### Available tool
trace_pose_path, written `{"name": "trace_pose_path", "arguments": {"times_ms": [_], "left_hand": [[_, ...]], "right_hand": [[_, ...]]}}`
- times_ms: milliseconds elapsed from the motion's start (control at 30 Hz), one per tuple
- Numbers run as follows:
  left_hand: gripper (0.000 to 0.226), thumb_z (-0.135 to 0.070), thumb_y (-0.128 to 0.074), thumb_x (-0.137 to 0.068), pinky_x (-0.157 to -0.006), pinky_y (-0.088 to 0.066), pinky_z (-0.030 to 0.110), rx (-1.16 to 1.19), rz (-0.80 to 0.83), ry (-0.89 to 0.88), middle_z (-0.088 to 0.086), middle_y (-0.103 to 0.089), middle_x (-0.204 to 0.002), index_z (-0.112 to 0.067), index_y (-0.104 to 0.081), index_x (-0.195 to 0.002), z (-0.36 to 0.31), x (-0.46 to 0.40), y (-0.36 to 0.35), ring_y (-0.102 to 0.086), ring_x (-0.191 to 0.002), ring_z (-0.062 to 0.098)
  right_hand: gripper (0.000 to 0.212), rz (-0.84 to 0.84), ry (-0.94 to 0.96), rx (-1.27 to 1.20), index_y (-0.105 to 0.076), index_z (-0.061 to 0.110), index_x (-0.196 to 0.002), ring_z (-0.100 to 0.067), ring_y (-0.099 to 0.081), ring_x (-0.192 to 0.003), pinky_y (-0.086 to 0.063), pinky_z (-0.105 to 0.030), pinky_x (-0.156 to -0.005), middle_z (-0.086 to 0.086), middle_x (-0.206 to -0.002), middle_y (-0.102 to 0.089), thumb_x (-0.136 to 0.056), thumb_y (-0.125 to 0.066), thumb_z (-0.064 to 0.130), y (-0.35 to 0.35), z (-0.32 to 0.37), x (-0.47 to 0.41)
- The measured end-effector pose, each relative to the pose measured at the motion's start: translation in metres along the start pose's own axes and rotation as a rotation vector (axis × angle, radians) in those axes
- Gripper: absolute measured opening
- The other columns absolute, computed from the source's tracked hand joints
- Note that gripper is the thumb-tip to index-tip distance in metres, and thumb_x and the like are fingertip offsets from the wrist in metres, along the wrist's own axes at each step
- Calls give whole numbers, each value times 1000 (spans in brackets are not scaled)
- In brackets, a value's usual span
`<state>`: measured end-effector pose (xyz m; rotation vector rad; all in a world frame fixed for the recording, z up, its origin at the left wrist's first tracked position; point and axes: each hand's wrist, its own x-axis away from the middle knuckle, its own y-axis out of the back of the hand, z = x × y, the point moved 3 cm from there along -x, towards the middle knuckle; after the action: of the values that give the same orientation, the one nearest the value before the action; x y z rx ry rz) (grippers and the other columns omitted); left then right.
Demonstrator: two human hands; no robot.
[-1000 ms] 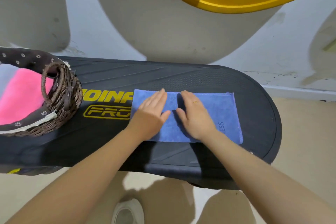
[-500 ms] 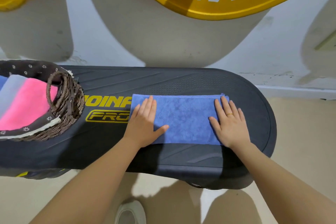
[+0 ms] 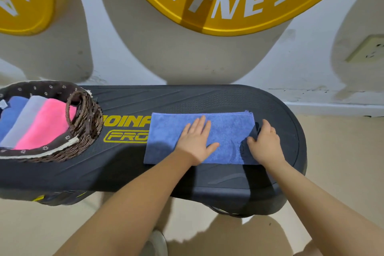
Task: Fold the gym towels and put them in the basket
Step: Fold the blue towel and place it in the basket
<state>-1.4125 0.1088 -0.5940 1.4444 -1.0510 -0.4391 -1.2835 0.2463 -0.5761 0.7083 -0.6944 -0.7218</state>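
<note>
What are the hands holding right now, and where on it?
The right hand grips the blue towel at its right end; the left hand only presses flat on its middle.

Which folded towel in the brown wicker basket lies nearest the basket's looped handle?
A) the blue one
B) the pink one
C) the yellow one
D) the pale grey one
B: in the brown wicker basket, the pink folded towel lies right beside the looped handle, with the pale grey towel farther left.
</note>
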Motion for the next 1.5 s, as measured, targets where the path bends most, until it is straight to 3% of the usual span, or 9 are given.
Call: {"name": "trace_pose_path", "arguments": {"times_ms": [133,233,300,700,900,1033,1200,1367,1500], "left_hand": [[69,-51,-26,-96,-114,12,33,20,1,-99,0,20,-155,-23,10,-147,-31,-6,-13,17,-144,15],[76,-57,-25,-93,-112,18,35,-10,32,-49,0,26,-154,-22,17,-145,-34,-11,-22,23,-142,15],[78,-59,-26,-92,-110,19,34,-35,35,-41,0,27,-153,-22,18,-145,-33,-12,-23,24,-141,14],[76,-60,-24,-92,-111,19,34,-51,-32,-58,1,22,-155,-23,14,-146,-33,-10,-25,20,-143,17],[77,-58,-29,-92,-111,19,34,20,-8,-93,0,22,-155,-23,12,-147,-29,-13,-25,21,-143,16],[60,-30,-40,-97,-114,13,29,436,128,-125,-8,7,-157,-28,-9,-148,-14,-14,-13,10,-144,9],[44,-25,-35,-100,-109,-29,24,1351,30,36,-8,-46,-139,-28,-28,-143,1,17,37,-40,-129,6],[31,-25,-34,-100,-86,-44,17,1507,-104,205,-7,-56,-112,-26,-47,-128,23,38,48,-53,-104,8],[16,-25,-41,-98,-75,-45,23,1434,-158,425,3,-61,-102,-26,-55,-105,51,41,29,-57,-96,18]], "right_hand": [[53,33,-132,-220,-36,-1,-133,-30,-50,-112,-42,-37,-86,-15,-124,-50,-86,-57,10,0,-3,-3],[16,170,-299,-414,-58,-2,-88,-24,-56,-81,-49,-37,-70,-8,-84,-58,-84,-64,12,0,-7,-4],[20,255,-355,-536,-53,5,-72,-22,-58,-69,-51,-35,-64,-7,-75,-58,-83,-68,13,3,-5,-4],[10,252,-411,-675,-57,-1,-90,-27,-61,-76,-52,-32,-61,-18,-91,-62,-86,-63,7,1,9,-3],[9,333,-388,-685,-53,7,-81,-15,-44,-48,-38,-16,-38,-6,-64,-49,-89,-55,10,5,11,-1],[21,284,-165,-657,-55,14,-104,-15,-62,-70,-49,-27,-59,-3,-87,-62,-88,-46,5,6,31,5],[30,229,175,-352,-49,22,-117,-18,-57,-90,-46,-31,-79,1,-98,-60,-88,-46,12,-4,90,19],[19,264,322,-111,-44,13,-103,-20,-51,-74,-37,-27,-54,5,-75,-54,-88,-50,22,-50,130,36],[30,487,382,-44,-45,7,-115,-19,-52,-84,-40,-28,-70,-2,-89,-57,-85,-48,7,-80,139,51]]}}
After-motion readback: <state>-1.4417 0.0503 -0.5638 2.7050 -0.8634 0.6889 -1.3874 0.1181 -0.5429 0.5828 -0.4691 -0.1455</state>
